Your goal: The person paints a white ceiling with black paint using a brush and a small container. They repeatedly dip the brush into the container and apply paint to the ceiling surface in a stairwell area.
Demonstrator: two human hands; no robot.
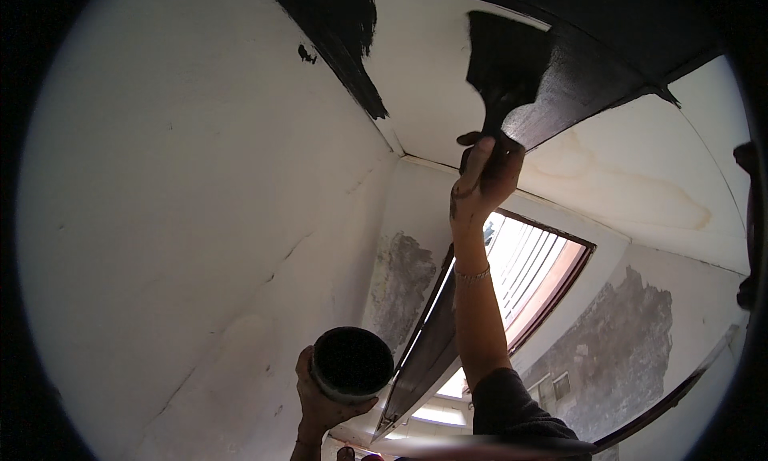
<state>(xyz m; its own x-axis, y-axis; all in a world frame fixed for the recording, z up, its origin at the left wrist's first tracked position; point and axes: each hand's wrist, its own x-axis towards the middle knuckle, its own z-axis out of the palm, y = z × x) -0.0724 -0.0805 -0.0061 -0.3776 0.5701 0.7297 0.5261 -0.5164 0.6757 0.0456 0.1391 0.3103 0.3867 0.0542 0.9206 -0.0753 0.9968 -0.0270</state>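
My right hand [486, 173], raised overhead on a stretched arm, is closed around the handle of a wide black paintbrush [509, 57]. The broad end of the brush points up at the ceiling, over the border between white surface and black paint [596, 69]; whether it touches is hard to tell. Lower down, my left hand [324, 405] grips a round dark tub [349, 393] from its side and underneath. Its inside looks black, and the level of what it holds cannot be made out. Dark smears mark my right wrist.
A white wall [200, 205] with cracks rises at the left. Ahead stands a barred window [524, 261] with a dark shutter [424, 357] swung inward. Grey bare patches [616, 333] show on the far walls. The unpainted ceiling [608, 173] carries a brownish stain.
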